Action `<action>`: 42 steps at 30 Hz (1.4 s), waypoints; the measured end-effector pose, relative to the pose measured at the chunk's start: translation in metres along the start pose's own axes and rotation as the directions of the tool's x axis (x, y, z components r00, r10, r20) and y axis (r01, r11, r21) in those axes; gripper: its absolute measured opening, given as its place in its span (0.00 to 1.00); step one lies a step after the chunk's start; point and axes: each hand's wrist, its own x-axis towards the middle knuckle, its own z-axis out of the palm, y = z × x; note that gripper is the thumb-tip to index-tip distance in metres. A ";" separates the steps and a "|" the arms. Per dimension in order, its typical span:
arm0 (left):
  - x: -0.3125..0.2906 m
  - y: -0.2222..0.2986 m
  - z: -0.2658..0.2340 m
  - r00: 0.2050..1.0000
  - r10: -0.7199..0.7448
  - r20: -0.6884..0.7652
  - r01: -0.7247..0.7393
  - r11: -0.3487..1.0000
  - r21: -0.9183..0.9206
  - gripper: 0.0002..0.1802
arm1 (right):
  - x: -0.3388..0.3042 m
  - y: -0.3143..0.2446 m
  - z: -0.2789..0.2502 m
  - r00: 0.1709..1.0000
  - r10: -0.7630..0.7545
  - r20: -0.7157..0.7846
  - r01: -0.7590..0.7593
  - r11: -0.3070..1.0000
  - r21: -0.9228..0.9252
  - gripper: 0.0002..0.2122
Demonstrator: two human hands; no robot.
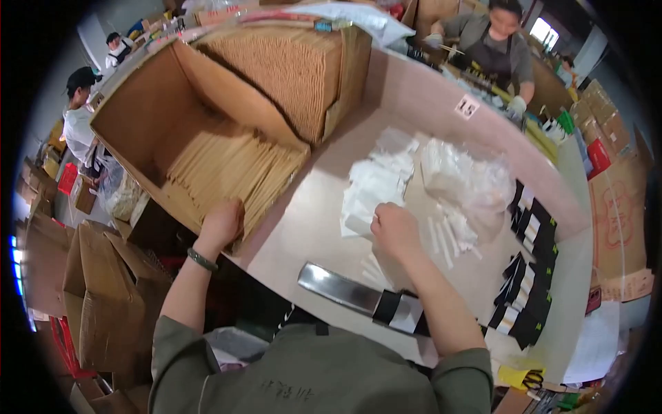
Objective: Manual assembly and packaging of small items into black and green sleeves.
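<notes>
My left hand [223,222] is closed at the near edge of an open cardboard box [141,114], against a row of tan, flat cardboard-like pieces [234,165]. Whatever its fingers grip is hidden. Over the table, my right hand [398,233] is closed, its fingertips at a white paper-like sheet [358,224] by a spread pile of white sheets [383,169]. Below the right wrist lies a shiny curved metal plate [341,284], with a black-and-white banded item [400,310] around its right end, partly hidden by my forearm.
Bundles of black folded items with white bands [524,300] line the table's right side. A clear plastic bag [476,176] and white strips [441,238] lie nearer. Packed corrugated cardboard [276,72] stands behind the box. A gloved person [493,48] works beyond the partition [414,83].
</notes>
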 end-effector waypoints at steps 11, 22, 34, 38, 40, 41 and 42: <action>-0.052 0.078 0.023 0.737 -0.408 -0.538 -0.231 0.596 -0.769 0.05 | -0.138 -0.051 0.002 0.987 0.041 0.156 -0.099 0.918 0.385 0.05; -0.079 0.080 0.016 0.918 0.230 0.323 0.136 0.581 -0.802 0.05 | -0.181 -0.021 -0.012 0.993 -0.077 -0.086 0.100 0.947 0.306 0.16; -0.075 0.216 0.056 0.990 0.134 0.038 -0.062 0.670 -0.740 0.16 | -0.166 -0.031 -0.002 0.996 -0.083 -0.034 0.087 0.980 0.176 0.19; -0.098 0.242 0.046 0.850 0.523 0.057 -0.216 0.445 -0.869 0.26 | -0.169 -0.026 -0.002 0.998 -0.052 -0.036 0.060 0.958 0.280 0.20; -0.104 0.229 0.026 0.865 0.502 -0.013 -0.390 0.655 -0.647 0.34 | -0.173 -0.023 -0.004 0.994 -0.064 -0.094 0.088 0.954 0.287 0.21; -0.101 0.220 0.020 0.823 0.528 -0.210 -0.568 0.767 -0.299 0.36 | -0.172 -0.023 -0.004 0.987 -0.094 -0.130 0.130 0.943 0.307 0.22; -0.095 0.214 0.020 0.777 0.594 -0.208 -0.628 0.749 -0.209 0.36 | -0.171 -0.026 -0.004 0.974 -0.150 -0.167 0.194 0.937 0.292 0.23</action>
